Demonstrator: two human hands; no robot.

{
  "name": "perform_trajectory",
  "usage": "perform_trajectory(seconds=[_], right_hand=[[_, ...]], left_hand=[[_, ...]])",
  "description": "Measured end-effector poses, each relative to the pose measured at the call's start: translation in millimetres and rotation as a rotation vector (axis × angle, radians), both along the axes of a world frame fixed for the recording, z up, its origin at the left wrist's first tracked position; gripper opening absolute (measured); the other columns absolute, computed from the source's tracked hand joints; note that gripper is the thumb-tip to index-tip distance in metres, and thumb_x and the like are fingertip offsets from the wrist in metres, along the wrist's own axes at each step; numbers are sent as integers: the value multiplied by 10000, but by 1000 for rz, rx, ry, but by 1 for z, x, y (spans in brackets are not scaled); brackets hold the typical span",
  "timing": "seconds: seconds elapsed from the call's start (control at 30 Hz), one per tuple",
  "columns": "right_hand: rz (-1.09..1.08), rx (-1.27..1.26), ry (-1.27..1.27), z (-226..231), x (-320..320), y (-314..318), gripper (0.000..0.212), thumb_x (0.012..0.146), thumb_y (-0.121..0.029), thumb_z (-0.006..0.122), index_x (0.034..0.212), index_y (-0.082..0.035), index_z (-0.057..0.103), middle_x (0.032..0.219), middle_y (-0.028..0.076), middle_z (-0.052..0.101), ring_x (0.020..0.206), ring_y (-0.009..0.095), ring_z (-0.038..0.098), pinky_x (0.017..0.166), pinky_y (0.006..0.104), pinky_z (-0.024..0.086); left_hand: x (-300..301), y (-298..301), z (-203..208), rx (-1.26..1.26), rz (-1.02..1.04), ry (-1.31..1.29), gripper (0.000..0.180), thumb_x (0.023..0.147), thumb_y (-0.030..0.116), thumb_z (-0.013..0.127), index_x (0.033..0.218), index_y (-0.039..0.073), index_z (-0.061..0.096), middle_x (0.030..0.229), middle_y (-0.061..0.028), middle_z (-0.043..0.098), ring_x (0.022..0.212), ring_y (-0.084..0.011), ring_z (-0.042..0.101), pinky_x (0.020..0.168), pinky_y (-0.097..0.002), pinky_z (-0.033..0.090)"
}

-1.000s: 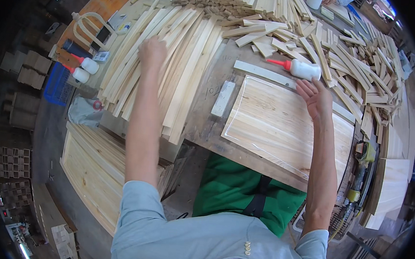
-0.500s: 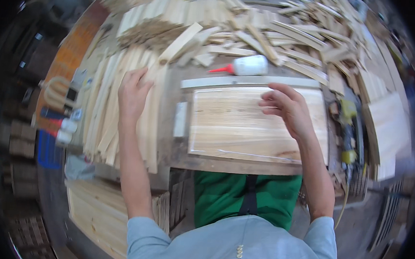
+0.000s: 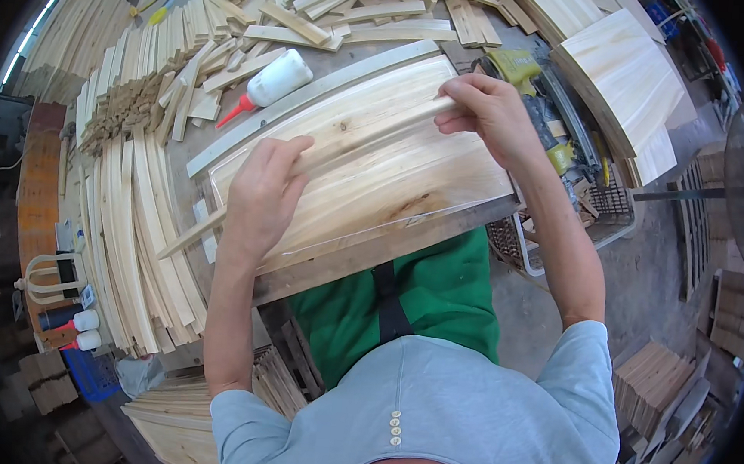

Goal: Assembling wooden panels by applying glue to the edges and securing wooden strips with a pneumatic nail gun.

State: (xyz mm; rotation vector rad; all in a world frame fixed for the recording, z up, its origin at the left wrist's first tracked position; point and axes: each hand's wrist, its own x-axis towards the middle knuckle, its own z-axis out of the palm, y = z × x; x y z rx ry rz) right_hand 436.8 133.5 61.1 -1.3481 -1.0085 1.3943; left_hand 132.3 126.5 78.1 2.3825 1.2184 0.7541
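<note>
A long, narrow wooden strip (image 3: 379, 138) spans my two hands, slanting from lower left to upper right over a pale wooden panel (image 3: 393, 182). My left hand (image 3: 263, 192) grips it toward its left end, which sticks out past the hand. At the other end, my right hand (image 3: 488, 119) pinches it between thumb and fingers. The panel lies flat at the table's near edge. Whether the strip touches the panel, I cannot tell. Behind the panel runs a straight pale bar (image 3: 312, 98), and a white bottle with a red nozzle (image 3: 281, 79) lies just beyond that.
Long strips (image 3: 130, 241) lie side by side at the left. Loose offcuts (image 3: 318, 13) clutter the far side. A yellow-green power tool (image 3: 515, 67) rests right of the panel, above a basket (image 3: 602, 215) of scraps. Stacked boards (image 3: 620, 73) stand at far right.
The view has turned, so the panel now appears slanted. My left hand has moved from the strips at left to over the panel, and both hands now hold a strip.
</note>
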Motion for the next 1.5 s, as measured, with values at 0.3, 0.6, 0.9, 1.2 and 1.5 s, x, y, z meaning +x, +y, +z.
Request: perform_trajectory(seconds=[0.3,0.6,0.9,1.2,1.5], right_hand=[[-38,145,290,-20,21,-34,319,905,20,565,1223,30,551,1134,118,635,972,145,628,869,296,566],[-87,214,386,-12,-6,-46,329,1008,-162,464,1241,63,523,1113,204,636,942,257,676,821,337,569],[423,-224,505,-25,-65,-73,440,1028,-338,433,1228,37,546,1042,162,650,934,232,678,790,308,566],[112,1,218,-26,-34,-68,236,942,-112,588,1110,50,623,860,92,671,746,141,663,704,279,561],[210,5,111,-14,34,-28,253,955,-153,579,1116,38,622,831,97,669,676,117,636,631,248,526]], left_hand=[[10,-6,-5,148,-114,79,368,721,-2,697,1074,41,600,1028,-126,599,971,-317,581,814,-403,472],[12,14,55,-579,173,-304,300,808,130,731,1044,5,592,909,-100,619,740,-173,618,658,-273,496],[-50,84,-4,-369,434,-1375,266,995,204,517,1114,-31,474,992,-145,615,907,-236,643,779,-369,573],[-27,5,-42,-538,563,-1106,280,1010,232,480,1036,-26,586,1077,-153,616,1001,-205,597,820,-334,520],[22,1,-8,337,-80,116,339,722,25,722,1056,64,677,1028,-94,634,928,-267,601,790,-347,490]])
